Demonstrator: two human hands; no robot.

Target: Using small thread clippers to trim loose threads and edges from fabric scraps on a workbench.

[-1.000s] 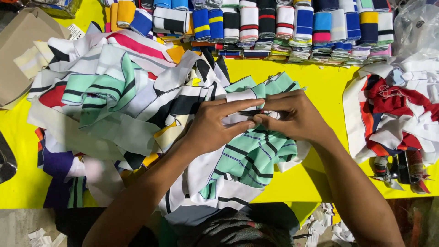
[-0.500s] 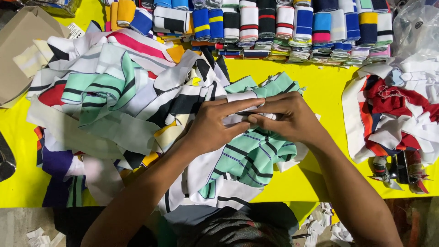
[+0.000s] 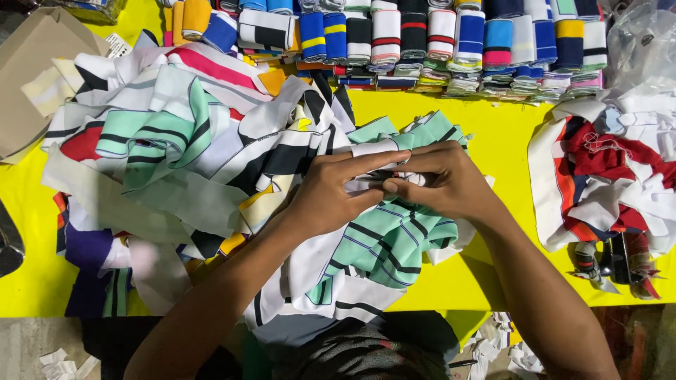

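My left hand [image 3: 334, 193] and my right hand [image 3: 443, 179] meet at the middle of a yellow table [image 3: 493, 134]. Both pinch a small white strip of knit fabric [image 3: 373, 183] between their fingertips. Under the hands lies a mint-green piece with dark stripes [image 3: 387, 243]. To the left spreads a big heap of striped fabric strips [image 3: 183, 141] in white, black, green, pink and yellow.
A row of folded striped knit pieces [image 3: 422, 42] lines the far edge. A red, white and orange fabric pile [image 3: 612, 176] sits at the right, with a clear plastic bag [image 3: 644, 42] behind it. A cardboard box [image 3: 32, 77] stands far left. Scraps litter the floor [image 3: 63, 362].
The fingers shifted slightly on the white strip, drawing closer together. Nothing else moved.
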